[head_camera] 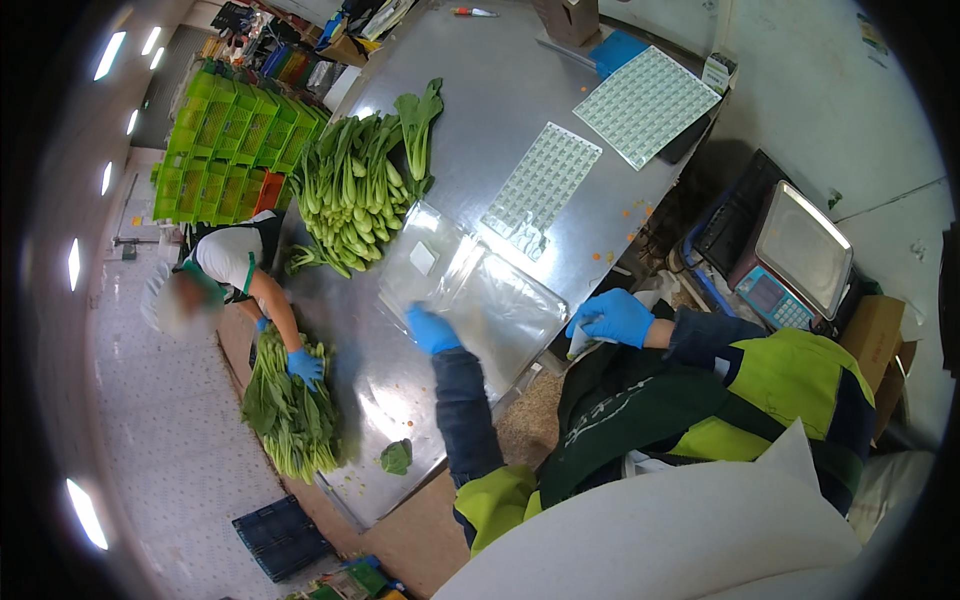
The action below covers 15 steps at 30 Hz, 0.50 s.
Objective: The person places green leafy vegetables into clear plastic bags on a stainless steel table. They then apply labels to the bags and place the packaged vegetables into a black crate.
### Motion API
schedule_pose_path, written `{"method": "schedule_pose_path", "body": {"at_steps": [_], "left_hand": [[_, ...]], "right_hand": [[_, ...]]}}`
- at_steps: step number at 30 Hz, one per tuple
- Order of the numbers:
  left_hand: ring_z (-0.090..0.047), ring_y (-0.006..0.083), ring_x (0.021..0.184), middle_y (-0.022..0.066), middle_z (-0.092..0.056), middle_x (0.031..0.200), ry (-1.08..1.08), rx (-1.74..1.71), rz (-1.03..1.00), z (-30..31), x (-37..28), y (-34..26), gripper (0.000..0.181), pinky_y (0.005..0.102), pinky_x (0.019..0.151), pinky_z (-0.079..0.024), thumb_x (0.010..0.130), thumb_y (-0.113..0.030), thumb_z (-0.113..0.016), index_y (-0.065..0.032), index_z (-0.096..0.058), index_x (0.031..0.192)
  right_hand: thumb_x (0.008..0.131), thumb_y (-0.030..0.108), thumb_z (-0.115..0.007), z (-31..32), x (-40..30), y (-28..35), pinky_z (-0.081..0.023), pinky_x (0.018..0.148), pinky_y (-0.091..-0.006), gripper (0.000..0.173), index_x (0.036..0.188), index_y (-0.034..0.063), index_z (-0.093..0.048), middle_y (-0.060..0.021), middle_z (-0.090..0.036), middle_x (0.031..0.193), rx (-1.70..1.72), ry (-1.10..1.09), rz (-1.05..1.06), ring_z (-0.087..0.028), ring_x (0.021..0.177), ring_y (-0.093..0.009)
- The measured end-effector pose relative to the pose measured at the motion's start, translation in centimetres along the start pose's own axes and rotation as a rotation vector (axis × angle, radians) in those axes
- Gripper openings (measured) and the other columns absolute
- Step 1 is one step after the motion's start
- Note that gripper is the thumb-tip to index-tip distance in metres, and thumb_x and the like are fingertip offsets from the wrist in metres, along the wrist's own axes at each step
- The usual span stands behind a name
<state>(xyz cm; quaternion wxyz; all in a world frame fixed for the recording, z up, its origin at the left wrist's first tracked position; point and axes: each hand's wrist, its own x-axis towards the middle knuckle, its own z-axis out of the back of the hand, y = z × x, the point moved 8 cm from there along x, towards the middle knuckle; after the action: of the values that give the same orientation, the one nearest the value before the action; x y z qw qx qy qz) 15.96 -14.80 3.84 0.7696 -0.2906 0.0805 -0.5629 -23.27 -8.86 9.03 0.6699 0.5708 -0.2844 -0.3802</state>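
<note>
My left hand [433, 328], in a blue glove and blurred, is over the left edge of a stack of clear plastic bags [502, 307]; its finger pose and any contact are unclear. At the table's near edge, my right hand [613, 319], also gloved, is closed on a small whitish piece that looks like paper or film. A small white square [424, 258] lies on the bags. Beyond them is a pile of leafy green vegetables with pale stems [356, 195], with one bunch [418, 127] apart. Two sheets of printed labels [545, 180] [646, 106] lie on the metal table.
Across the metal table [480, 82], a co-worker [232, 259] in blue gloves handles another pile of greens [292, 412]. Green crates [232, 150] stand stacked behind. A weighing scale [795, 255] is at my right. A loose leaf [396, 457] lies near the table's left end.
</note>
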Motion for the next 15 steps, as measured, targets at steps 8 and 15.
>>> {"method": "schedule_pose_path", "body": {"at_steps": [8,15], "left_hand": [[-0.062,0.0154,0.085,0.0097,-0.067,0.093,0.632,-0.789,0.329,-0.6,-15.2,-16.2,0.023,0.0266,0.079,-0.05,0.082,0.003,-0.064,0.0037,-0.067,0.105],[-0.06,0.0161,0.07,0.0091,-0.066,0.08,0.233,-0.339,0.139,4.2,-5.8,-13.1,0.012,0.0299,0.068,-0.05,0.084,-0.008,-0.069,-0.0004,-0.064,0.092]], "right_hand": [[0.073,0.023,-0.08,-1.0,1.5,-2.5,-0.044,0.06,-0.0293,0.027,0.089,0.0042,-0.069,-0.0097,-0.057,0.066,0.004,-0.156,-0.19,-0.053,0.061,-0.014],[0.072,0.031,-0.08,0.5,1.1,-2.7,-0.049,0.075,-0.0359,0.026,0.088,0.0122,-0.072,-0.0087,-0.068,0.089,-0.053,-0.138,-0.093,-0.062,0.083,-0.028]]}}
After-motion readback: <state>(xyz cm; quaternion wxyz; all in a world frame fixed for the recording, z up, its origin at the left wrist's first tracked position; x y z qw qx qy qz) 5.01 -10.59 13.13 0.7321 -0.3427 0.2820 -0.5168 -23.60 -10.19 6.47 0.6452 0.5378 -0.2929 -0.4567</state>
